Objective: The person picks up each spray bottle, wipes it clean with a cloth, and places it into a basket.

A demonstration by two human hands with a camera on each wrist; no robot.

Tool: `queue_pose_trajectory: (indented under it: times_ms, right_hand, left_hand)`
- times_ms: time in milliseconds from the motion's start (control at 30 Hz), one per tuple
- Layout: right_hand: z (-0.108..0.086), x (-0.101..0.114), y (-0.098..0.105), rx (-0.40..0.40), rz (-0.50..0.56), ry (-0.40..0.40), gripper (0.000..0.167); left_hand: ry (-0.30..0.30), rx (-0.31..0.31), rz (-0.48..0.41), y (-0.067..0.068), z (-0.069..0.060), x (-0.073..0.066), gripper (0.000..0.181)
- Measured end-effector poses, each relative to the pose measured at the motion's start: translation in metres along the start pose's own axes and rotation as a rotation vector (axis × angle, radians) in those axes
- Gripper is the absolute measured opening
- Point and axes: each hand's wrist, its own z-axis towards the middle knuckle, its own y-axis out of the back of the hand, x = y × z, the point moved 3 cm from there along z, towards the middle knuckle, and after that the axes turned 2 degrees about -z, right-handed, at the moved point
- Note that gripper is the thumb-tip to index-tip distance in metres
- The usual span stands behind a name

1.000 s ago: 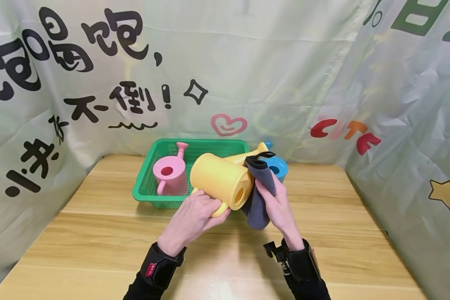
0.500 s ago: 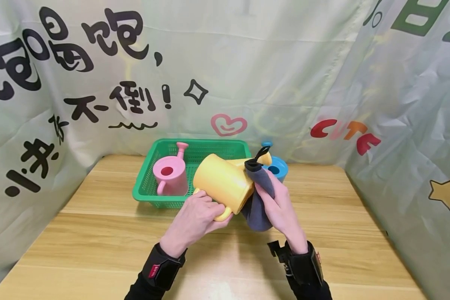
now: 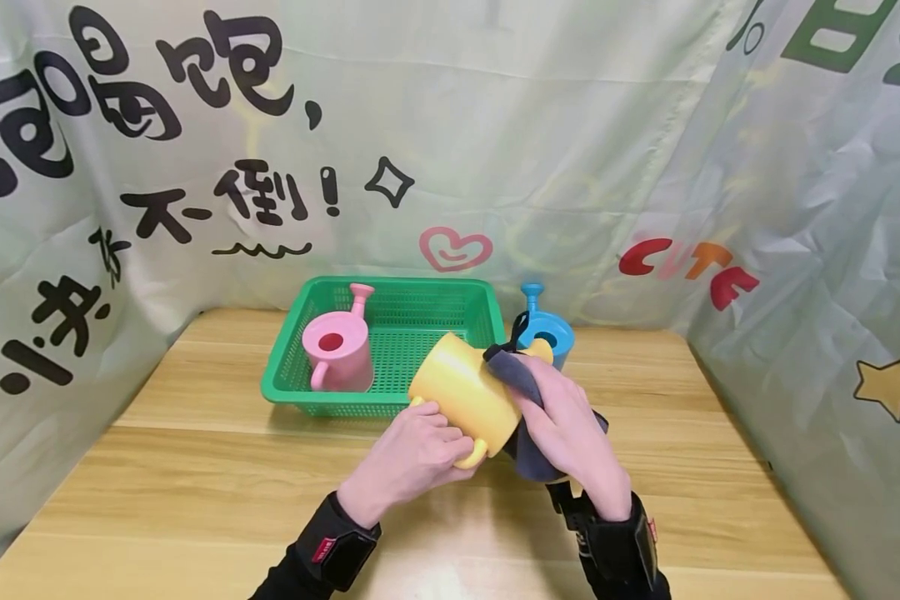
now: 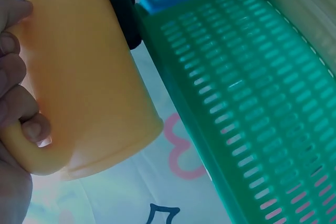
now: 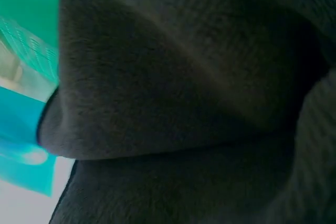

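A yellow watering can (image 3: 461, 387) is held tilted above the table, in front of the basket. My left hand (image 3: 412, 458) grips its handle, with fingers curled through the loop in the left wrist view (image 4: 13, 93). A dark grey-blue cloth (image 3: 528, 450) with a black loop is in my right hand (image 3: 570, 425), which presses it against the top end of the can. That end and most of the spout are hidden by cloth and hand. Folds of the cloth (image 5: 157, 87) fill the right wrist view.
Behind the hands stands a green mesh basket (image 3: 382, 405) with a pink watering can (image 3: 348, 358) in its left part. To the basket's right stands a blue watering can (image 3: 558, 337), partly hidden. The wooden table (image 3: 195, 500) meets a printed fabric backdrop (image 3: 570, 150).
Both hands have moved right and nearer to the person with the yellow watering can. The can is turned further, so its top opening no longer shows. The right hand has wrapped further over it with the cloth.
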Motion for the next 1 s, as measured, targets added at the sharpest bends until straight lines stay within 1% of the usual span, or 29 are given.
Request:
queue_pose_trajectory:
  times_ms: [200, 300, 400, 500, 633, 733, 867, 1000]
  right_hand:
    - [-0.005, 0.005, 0.0, 0.027, -0.084, 0.039, 0.033]
    - [-0.006, 0.009, -0.002, 0.036, -0.149, 0.051, 0.034]
    - [-0.006, 0.014, -0.005, 0.027, -0.224, 0.074, 0.034]
    - [-0.009, 0.022, -0.009, 0.004, -0.315, 0.126, 0.037]
    - [-0.011, 0.032, -0.014, 0.002, -0.375, 0.226, 0.05]
    - [-0.01, 0.034, -0.015, 0.034, -0.338, 0.283, 0.057]
    - [-0.007, 0.026, -0.012, 0.104, -0.226, 0.337, 0.062]
    - [-0.007, 0.017, -0.007, 0.136, -0.126, 0.423, 0.068]
  left_hand:
    - [-0.022, 0.034, 0.0, -0.004, 0.001, -0.009, 0.036]
    - [-0.038, 0.048, 0.023, -0.007, 0.001, -0.016, 0.033]
    - [-0.056, 0.05, 0.043, -0.01, 0.002, -0.023, 0.031]
    - [-0.066, 0.043, 0.057, -0.012, 0.002, -0.027, 0.031]
    - [-0.1, -0.014, 0.084, -0.012, 0.001, -0.026, 0.032]
    - [-0.119, -0.05, 0.085, -0.011, 0.0, -0.021, 0.033]
    - [-0.118, -0.051, 0.073, -0.008, -0.001, -0.016, 0.036]
    - [-0.118, -0.067, 0.036, -0.005, -0.002, -0.013, 0.039]
